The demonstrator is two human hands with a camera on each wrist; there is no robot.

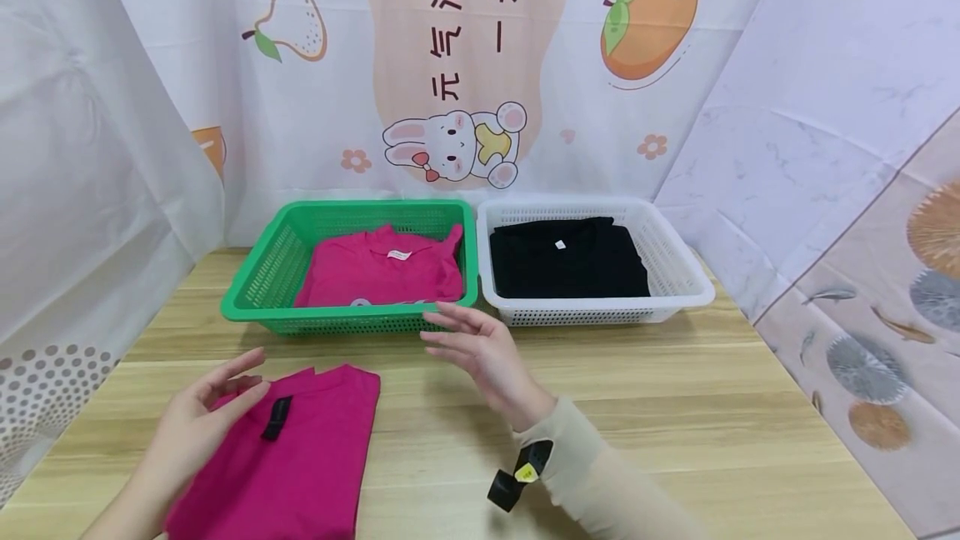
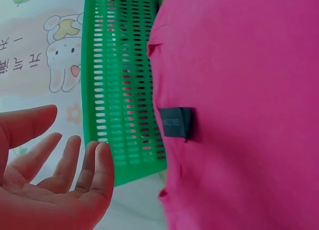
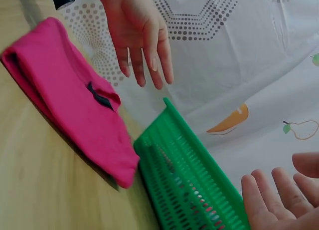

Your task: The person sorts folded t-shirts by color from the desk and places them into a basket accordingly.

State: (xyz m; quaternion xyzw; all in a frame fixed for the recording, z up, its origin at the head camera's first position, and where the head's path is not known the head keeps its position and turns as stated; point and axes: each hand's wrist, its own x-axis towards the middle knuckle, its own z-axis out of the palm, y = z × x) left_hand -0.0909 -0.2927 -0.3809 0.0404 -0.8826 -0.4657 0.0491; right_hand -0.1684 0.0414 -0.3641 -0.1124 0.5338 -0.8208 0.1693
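Observation:
A folded magenta shirt (image 1: 300, 465) with a black neck label (image 1: 277, 417) lies on the table at the front left. Over its left collar edge hovers my left hand (image 1: 206, 407), fingers loosely bent and holding nothing; the left wrist view shows them apart from the cloth. My right hand (image 1: 480, 357) is raised in front of the baskets, its fingers extended and nothing in its grasp. Just behind it stands the green basket (image 1: 348, 315), holding a pink shirt (image 1: 382, 269) with a white label.
A white basket (image 1: 600, 304) stands against the green one on the right, with a folded black shirt (image 1: 566, 261) inside. Printed curtains (image 1: 300, 123) hang behind and along both sides of the wooden table (image 1: 675, 407).

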